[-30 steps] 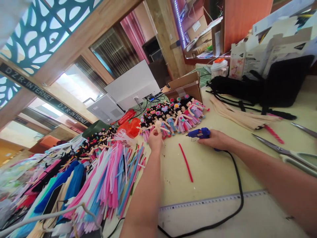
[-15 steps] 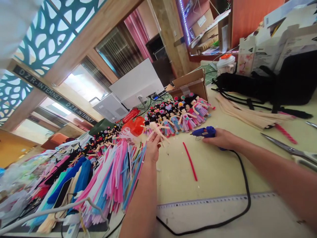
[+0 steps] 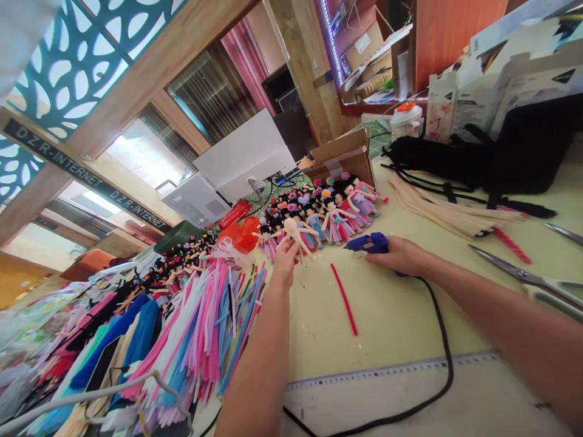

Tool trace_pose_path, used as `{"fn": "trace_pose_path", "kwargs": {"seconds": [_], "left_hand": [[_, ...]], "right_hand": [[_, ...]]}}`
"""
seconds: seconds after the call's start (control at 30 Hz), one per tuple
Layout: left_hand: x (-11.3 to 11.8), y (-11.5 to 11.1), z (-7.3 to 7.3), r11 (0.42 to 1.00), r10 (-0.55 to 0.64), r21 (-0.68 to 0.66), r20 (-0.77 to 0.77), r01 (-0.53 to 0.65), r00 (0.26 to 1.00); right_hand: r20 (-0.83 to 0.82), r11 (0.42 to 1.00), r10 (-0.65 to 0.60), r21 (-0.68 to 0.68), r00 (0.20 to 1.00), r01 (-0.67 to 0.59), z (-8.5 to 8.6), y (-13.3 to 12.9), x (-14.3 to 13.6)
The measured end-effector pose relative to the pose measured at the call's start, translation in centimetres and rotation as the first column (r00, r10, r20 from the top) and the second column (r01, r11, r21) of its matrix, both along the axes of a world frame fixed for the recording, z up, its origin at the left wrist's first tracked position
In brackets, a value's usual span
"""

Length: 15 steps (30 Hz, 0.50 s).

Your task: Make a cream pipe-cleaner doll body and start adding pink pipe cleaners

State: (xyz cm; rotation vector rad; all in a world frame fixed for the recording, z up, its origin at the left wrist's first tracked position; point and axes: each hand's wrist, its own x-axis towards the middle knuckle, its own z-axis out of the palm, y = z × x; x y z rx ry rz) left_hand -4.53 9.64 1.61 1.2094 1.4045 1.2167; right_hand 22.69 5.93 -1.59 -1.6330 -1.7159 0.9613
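Between the fingers of my left hand (image 3: 285,262) is a plain beige pipe-cleaner doll (image 3: 296,232), its arms and legs spread and its round head up. My right hand (image 3: 401,257) is wrapped round a blue glue gun (image 3: 370,243), whose nozzle points left toward the doll with a gap between them. A black cord (image 3: 449,358) runs from the gun's handle down across the table. On the tabletop between and below my hands lies a red pipe cleaner (image 3: 344,298). Just beyond the held doll stand several dressed dolls (image 3: 337,220) with black hair.
Bundles of coloured pipe cleaners (image 3: 200,328) cover the left side. Scissors (image 3: 523,274) and beige pipe cleaners (image 3: 446,209) lie at right, near a black pile (image 3: 514,152). A cardboard box (image 3: 344,155) and a monitor (image 3: 246,155) stand behind. A ruler (image 3: 392,370) crosses the front.
The view has shifted slightly, so most things sit a little further left. The beige doll has moved slightly to the right, closer to the glue gun. Both hands keep their hold.
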Motion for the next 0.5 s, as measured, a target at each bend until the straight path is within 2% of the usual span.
{"fn": "trace_pose_path", "kwargs": {"seconds": [0.07, 0.2, 0.33, 0.43, 0.5], "left_hand": [[0.4, -0.7, 0.2, 1.000, -0.019, -0.007, -0.002, 0.019, 1.000], [1.0, -2.7, 1.1, 0.998, -0.066, -0.011, 0.039, 0.067, 0.997], [1.6, -4.3, 2.2, 0.998, -0.066, -0.006, 0.110, 0.067, 0.992], [2.0, -5.4, 2.8, 0.997, -0.082, 0.014, 0.126, 0.081, 0.989], [2.3, -6.1, 3.2, 0.995, -0.097, 0.013, 0.128, 0.096, 0.987]], "right_hand": [[0.037, 0.999, -0.019, 0.032, 0.999, 0.018, 0.2, 0.0, 0.1], [0.215, 0.995, -0.099, 0.043, 0.972, 0.092, 0.6, 0.3, 0.8], [0.339, 0.986, -0.166, 0.061, 0.926, 0.154, 0.2, 0.9, 1.9], [0.349, 0.989, -0.149, 0.062, 0.925, 0.136, -0.1, 1.3, 3.0], [0.283, 0.982, -0.157, 0.145, 0.946, 0.120, 0.3, 1.2, 3.8]]}}
